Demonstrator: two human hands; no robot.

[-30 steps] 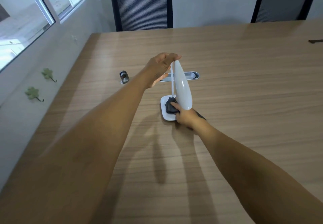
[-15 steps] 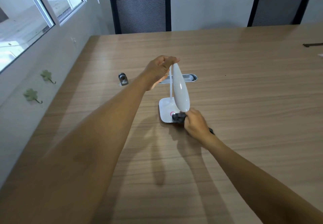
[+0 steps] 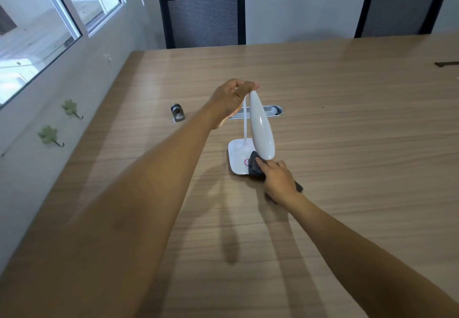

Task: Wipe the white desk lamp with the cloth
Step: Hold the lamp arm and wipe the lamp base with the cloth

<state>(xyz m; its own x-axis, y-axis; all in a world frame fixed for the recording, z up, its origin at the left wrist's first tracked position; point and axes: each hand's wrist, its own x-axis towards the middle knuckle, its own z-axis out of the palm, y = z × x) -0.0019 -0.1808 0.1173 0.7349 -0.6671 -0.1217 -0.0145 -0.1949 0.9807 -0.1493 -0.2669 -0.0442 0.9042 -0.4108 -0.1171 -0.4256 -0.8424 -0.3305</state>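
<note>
The white desk lamp [image 3: 260, 129] stands near the middle of a long wooden worktop [image 3: 347, 144], its head folded down toward its square base [image 3: 237, 155]. The left hand [image 3: 229, 100] pinches the top end of the lamp head between closed fingertips, steadying it. The right hand [image 3: 277, 178] is curled around a dark cloth [image 3: 255, 166], pressing it onto the near right corner of the base, just under the tip of the head. A pink ring mark on the base shows beside the cloth. Behind the lamp lie a grey cable slot [image 3: 270, 111] in the worktop and, to its left, a small metal object [image 3: 177, 113]. Two black mesh chairs [image 3: 202, 17] stand at the far edge.

The step in hand looks to be the wiping of the base. Done well, it likely calls for a firm hold up top so the light lamp does not slide, flat strokes of the cloth across the whole base, and care around the thin neck [image 3: 245, 121].
</note>
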